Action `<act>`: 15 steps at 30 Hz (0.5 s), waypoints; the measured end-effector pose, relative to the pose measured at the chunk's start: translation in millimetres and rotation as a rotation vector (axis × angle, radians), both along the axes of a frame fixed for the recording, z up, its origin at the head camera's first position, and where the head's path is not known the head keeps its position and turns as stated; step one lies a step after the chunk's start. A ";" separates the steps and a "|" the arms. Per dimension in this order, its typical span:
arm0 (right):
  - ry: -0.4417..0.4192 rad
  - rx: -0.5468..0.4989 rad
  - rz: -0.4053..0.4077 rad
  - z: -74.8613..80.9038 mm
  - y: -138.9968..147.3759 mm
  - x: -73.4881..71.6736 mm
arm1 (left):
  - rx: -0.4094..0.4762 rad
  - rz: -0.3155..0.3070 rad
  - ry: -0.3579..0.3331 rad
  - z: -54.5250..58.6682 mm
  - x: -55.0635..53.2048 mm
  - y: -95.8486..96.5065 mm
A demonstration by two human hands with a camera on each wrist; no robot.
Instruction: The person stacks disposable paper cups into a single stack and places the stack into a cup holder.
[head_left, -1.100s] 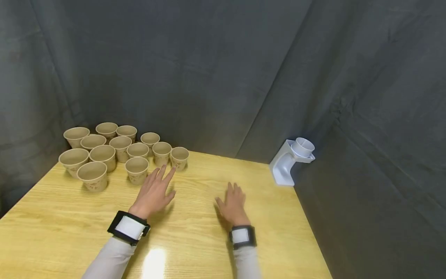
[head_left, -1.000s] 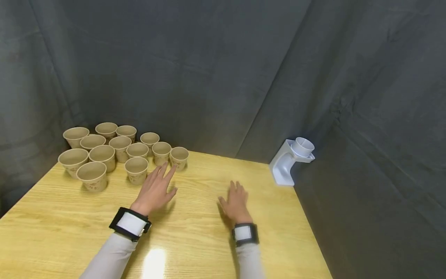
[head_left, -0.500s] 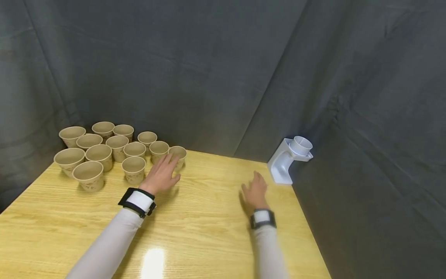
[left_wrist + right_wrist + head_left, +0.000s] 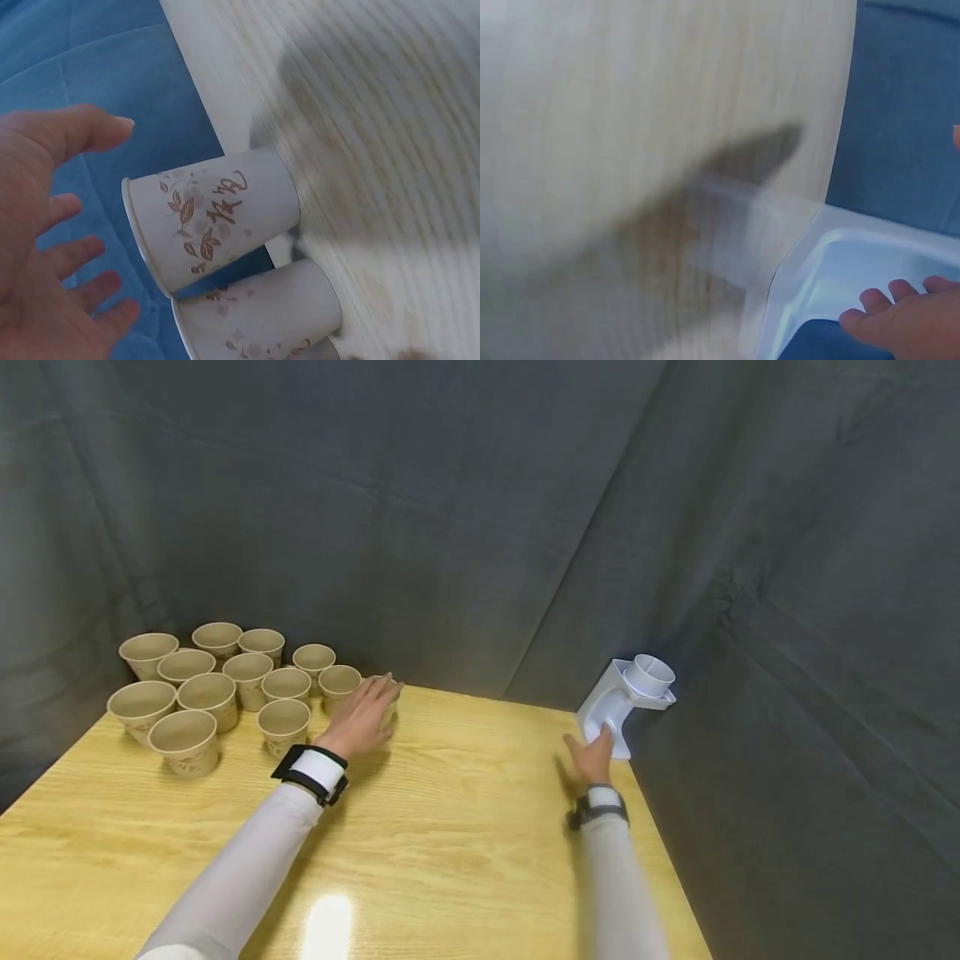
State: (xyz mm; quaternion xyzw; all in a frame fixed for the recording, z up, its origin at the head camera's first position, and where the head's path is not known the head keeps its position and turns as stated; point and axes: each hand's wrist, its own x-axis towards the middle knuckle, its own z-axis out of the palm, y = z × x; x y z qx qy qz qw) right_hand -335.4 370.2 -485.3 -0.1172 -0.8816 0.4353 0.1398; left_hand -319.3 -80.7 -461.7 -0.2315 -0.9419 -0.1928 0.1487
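Observation:
My left hand [image 4: 362, 722] hovers over the rightmost of several tan paper cups, its fingers spread. In the left wrist view this paper cup [image 4: 214, 214], printed with brown leaves and writing, stands upright just past the fingers, apart from them. A second paper cup [image 4: 262, 319] touches its rim. My right hand [image 4: 594, 758] reaches to the white curved stand [image 4: 597, 703] at the back right, overlapping its lower part in the head view. In the right wrist view its fingers lie extended in front of the white stand [image 4: 840, 277], holding nothing. A white round cup-like piece [image 4: 651, 677] sits atop the stand.
Several more upright paper cups [image 4: 185, 739] crowd the left back of the wooden table [image 4: 442, 827]. Dark grey cloth [image 4: 420, 527] hangs behind and along the right edge, close to the stand.
My right hand has moved right and forward from mid-table to the white stand. My left hand has shifted forward and right, over the rightmost cup. The cups stay in place.

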 end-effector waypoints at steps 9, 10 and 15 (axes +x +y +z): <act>-0.015 0.018 -0.086 13.4 17.9 -31.0 | -0.080 -0.007 0.028 -8.2 -8.5 7.4; -0.021 0.035 -0.099 14.7 21.6 -34.0 | -0.088 -0.010 0.031 -9.6 -9.2 8.1; -0.068 0.099 -0.129 19.2 44.9 -48.6 | -0.098 -0.020 0.021 -16.5 -14.5 13.3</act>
